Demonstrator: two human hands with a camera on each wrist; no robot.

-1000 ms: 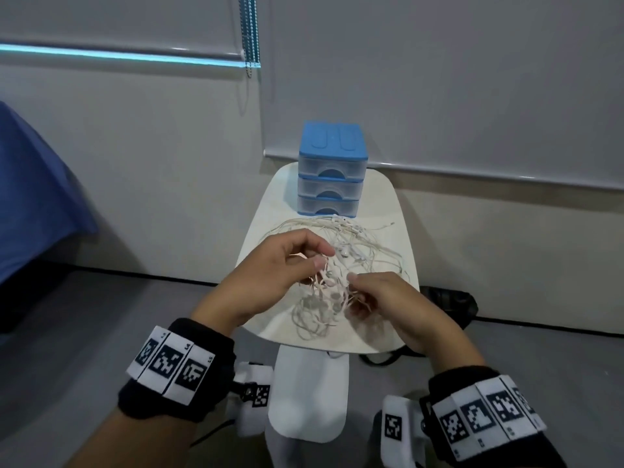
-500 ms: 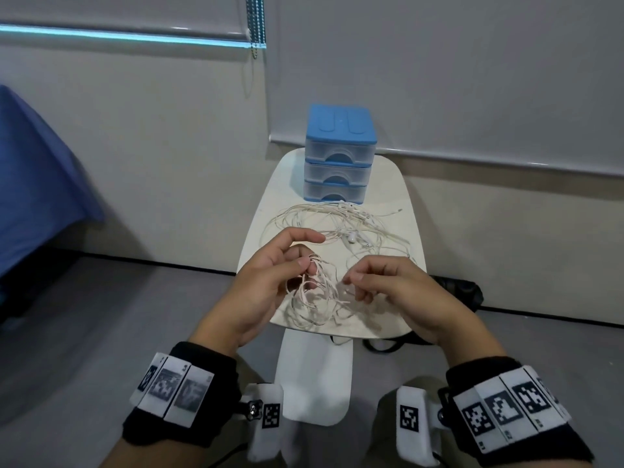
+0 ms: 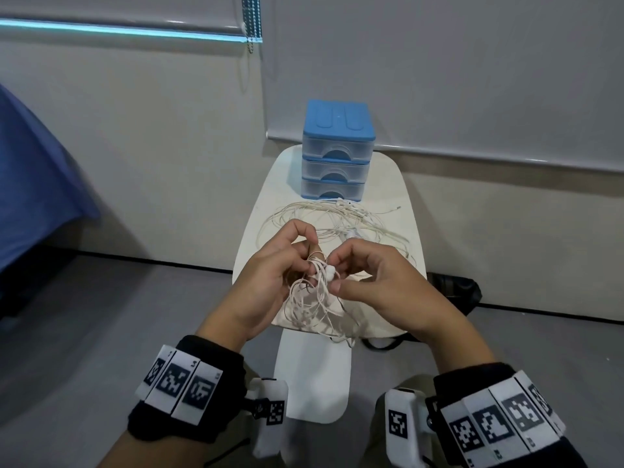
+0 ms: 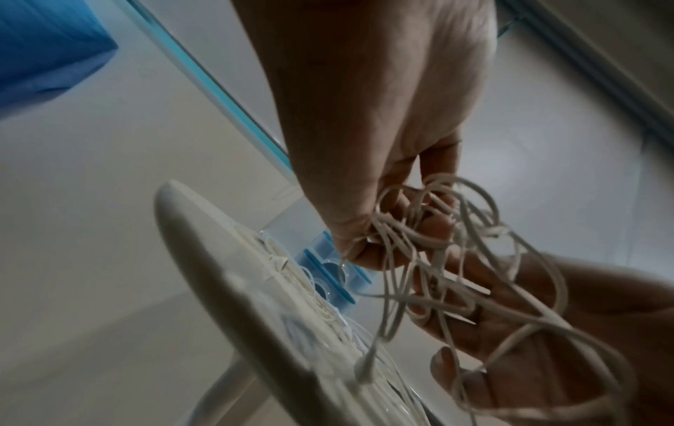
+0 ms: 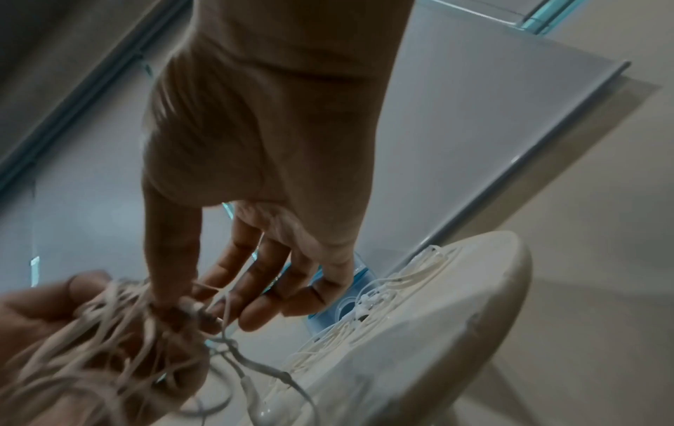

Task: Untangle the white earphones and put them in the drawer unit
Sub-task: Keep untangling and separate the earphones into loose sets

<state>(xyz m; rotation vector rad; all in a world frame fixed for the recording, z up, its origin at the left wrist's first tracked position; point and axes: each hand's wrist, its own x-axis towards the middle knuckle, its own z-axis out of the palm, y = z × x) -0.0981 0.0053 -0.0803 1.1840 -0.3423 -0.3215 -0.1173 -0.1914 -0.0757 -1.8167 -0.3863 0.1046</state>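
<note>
At left, the left hand (image 3: 266, 282) was curled around a bunch of cord loops from the white earphones (image 3: 315, 292), apparently to anchor the knot so that it could be worked from the other side. The tangle hung between both hands just above the near edge of the small white table (image 3: 260, 211); the remaining cord lay spread across the tabletop behind it. At right, the right hand (image 3: 374, 282) pinched a small white piece of the earphones, seemingly an earbud, between thumb and forefinger, its other fingers loosely spread, probably to draw that end free of the loops. At the far end of the table stood the drawer unit (image 3: 337, 153), blue-topped, its three drawers closed; the cord's far end lay just in front of it. Untangling was judged incomplete.
</note>
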